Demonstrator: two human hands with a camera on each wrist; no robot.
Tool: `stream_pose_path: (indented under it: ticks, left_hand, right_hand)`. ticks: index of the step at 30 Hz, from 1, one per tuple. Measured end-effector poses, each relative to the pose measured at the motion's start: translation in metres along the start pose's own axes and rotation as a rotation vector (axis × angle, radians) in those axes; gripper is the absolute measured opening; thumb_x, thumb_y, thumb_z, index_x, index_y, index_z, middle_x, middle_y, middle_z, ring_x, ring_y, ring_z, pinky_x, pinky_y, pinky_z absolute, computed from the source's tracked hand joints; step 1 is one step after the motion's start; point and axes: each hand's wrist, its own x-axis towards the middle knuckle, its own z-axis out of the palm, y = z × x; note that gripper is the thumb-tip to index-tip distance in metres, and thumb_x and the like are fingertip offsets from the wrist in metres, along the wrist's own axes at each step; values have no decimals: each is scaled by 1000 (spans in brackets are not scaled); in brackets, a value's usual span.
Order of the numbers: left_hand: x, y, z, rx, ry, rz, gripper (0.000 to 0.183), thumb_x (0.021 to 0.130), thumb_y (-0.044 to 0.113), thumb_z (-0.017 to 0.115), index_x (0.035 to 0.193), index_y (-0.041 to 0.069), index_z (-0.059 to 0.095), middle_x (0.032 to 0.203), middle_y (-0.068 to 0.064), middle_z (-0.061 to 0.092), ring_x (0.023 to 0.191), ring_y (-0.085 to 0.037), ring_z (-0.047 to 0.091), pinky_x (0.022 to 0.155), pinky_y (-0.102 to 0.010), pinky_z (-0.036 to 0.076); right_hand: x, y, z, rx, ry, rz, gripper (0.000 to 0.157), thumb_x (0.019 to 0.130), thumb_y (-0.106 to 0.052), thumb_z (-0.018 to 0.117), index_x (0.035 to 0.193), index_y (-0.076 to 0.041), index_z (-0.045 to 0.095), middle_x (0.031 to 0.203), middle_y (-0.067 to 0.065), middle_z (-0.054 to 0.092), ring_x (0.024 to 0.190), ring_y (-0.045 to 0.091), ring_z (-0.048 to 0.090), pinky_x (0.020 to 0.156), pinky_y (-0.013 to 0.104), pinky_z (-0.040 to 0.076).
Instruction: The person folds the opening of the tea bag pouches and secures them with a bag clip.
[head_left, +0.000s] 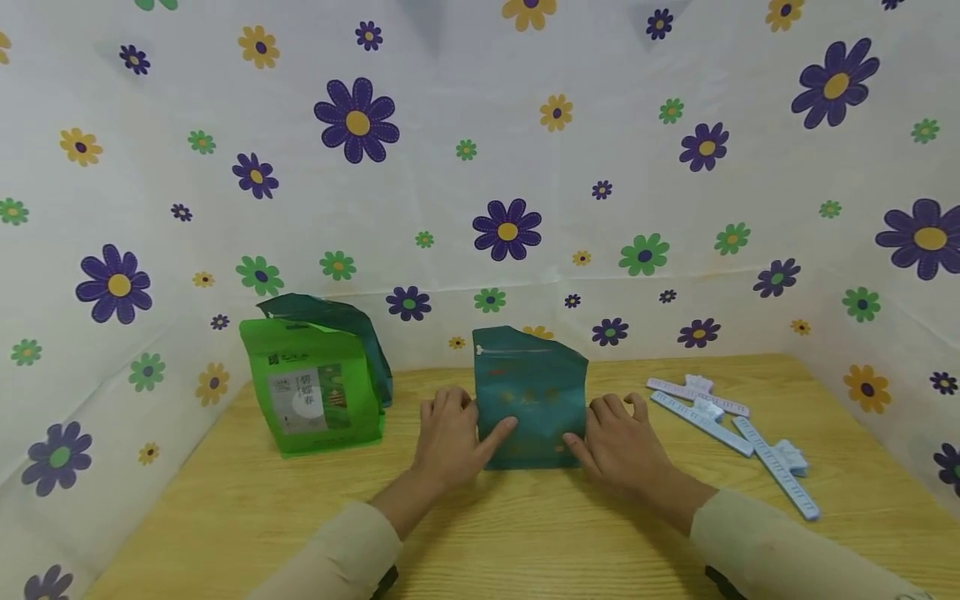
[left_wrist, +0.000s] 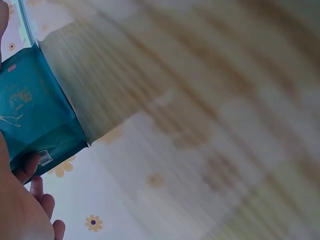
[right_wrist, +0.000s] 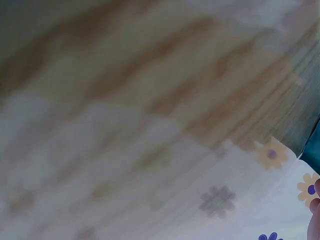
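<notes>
A teal tea pouch [head_left: 531,417] stands upright at the middle of the table, between both hands. My left hand [head_left: 452,437] holds its left side, thumb across the front and the other fingers by the edge. On the opposite side my right hand [head_left: 626,442] holds it likewise, thumb on the lower front. The left wrist view has the teal pouch [left_wrist: 40,107] at its left, with a barcode near the fingers [left_wrist: 31,167]. Only a corner of the pouch [right_wrist: 313,150] and some fingertips show at the edge of the right wrist view.
To the left stands a bright green tea pouch [head_left: 315,392] with a dark teal pouch [head_left: 375,350] behind it. Three long sealing clips lie at the right: a pinkish clip [head_left: 675,389], a blue clip [head_left: 712,425] and another blue clip [head_left: 780,473]. A flower-print cloth [head_left: 435,183] surrounds the wooden table [head_left: 517,542].
</notes>
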Motion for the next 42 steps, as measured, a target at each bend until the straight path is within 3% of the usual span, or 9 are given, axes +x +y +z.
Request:
stream_pose_path:
  ticks: [9, 20, 28, 37, 42]
  left_hand:
    - [1, 1, -12, 23, -51, 7, 63, 96, 64, 48, 84, 6, 70, 109, -9, 58, 100, -27, 46, 88, -46, 31]
    - [14, -5, -36, 5, -1, 37, 48, 99, 57, 49, 78, 16, 61, 96, -4, 53, 92, -25, 44, 86, -48, 32]
    - [32, -8, -57, 68, 69, 79, 49, 98, 57, 51, 80, 13, 62, 94, -5, 52, 85, -26, 41, 78, -44, 30]
    - [58, 1, -86, 141, 136, 136, 57, 98, 63, 43, 92, 11, 64, 104, -10, 57, 97, -31, 48, 83, -49, 34]
    - [73, 14, -98, 162, 131, 140, 60, 98, 65, 39, 101, 11, 65, 110, -10, 57, 103, -32, 48, 88, -50, 36]
  right_hand:
    - [1, 8, -4, 21, 9, -16, 46, 102, -46, 45, 101, -4, 62, 113, 11, 62, 109, 29, 51, 98, 57, 29]
    - [13, 23, -26, 89, 90, -17, 35, 102, -46, 47, 91, -14, 53, 97, 4, 56, 100, 27, 52, 95, 59, 31]
    - [32, 32, -47, 70, 140, -30, 40, 101, -49, 45, 95, -11, 55, 95, 6, 58, 101, 28, 53, 94, 57, 30]
    - [49, 34, -61, 42, 197, -57, 51, 104, -52, 32, 106, -7, 57, 99, 10, 60, 101, 30, 53, 95, 58, 30]
    - [57, 34, -70, 6, 220, -81, 47, 104, -48, 37, 107, -7, 60, 101, 12, 62, 103, 32, 54, 95, 59, 30]
